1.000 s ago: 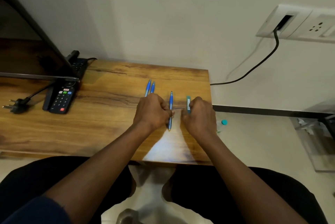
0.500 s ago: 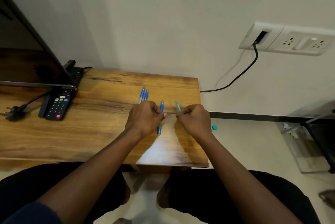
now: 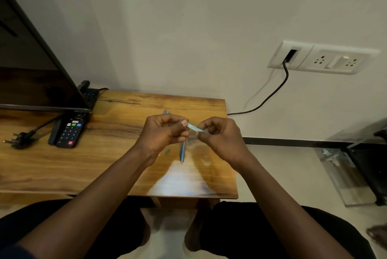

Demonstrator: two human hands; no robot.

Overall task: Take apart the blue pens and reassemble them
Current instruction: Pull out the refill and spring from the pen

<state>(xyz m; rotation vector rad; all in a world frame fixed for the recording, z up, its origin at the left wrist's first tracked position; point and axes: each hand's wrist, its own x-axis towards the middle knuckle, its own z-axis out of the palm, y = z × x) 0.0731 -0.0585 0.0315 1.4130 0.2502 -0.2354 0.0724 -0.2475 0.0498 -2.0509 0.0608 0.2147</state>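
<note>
Blue pen part (image 3: 194, 127) held over the counter (image 3: 104, 154).
Your left grip (image 3: 162, 135) and right grip (image 3: 219, 137) each pinch one end; a pen (image 3: 182, 151) lies below, near the right edge.

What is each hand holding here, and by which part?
One slim pen part: the left hand pinches its left end, the right hand its right end.

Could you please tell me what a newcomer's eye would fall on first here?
The left hand and right hand meet over the wooden table, pinching a slim pen piece between them. A blue pen lies on the table beneath them, and a black remote sits at the left.
</note>
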